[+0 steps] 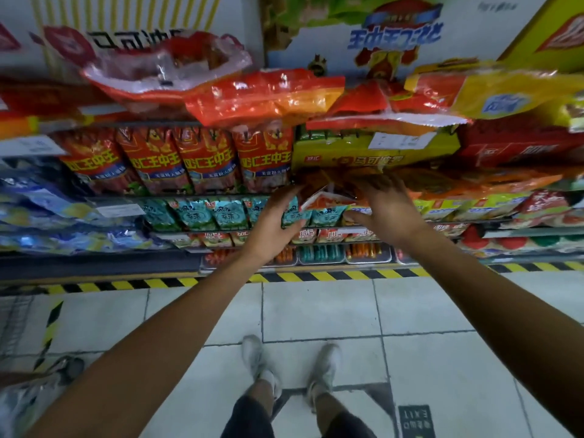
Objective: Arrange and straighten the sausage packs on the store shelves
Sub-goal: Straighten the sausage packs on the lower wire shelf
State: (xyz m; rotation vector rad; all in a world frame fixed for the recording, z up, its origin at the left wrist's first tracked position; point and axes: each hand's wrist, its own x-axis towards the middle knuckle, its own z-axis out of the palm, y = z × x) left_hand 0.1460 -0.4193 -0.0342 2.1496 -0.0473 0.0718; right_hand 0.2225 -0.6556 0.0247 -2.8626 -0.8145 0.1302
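Left hand (pixel 278 221) reaches up to the middle shelf, fingers straight and spread, touching the left edge of an orange pack (pixel 325 200). Pack lies between both hands, long axis roughly across the shelf, tilted. Right hand (pixel 384 205), nearer, rests on its right end; fingers blurred, grip state cannot be told.

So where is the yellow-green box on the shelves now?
In the head view, the yellow-green box sits right of centre, just right of the row of red packs and directly above both hands, left hand and right hand.
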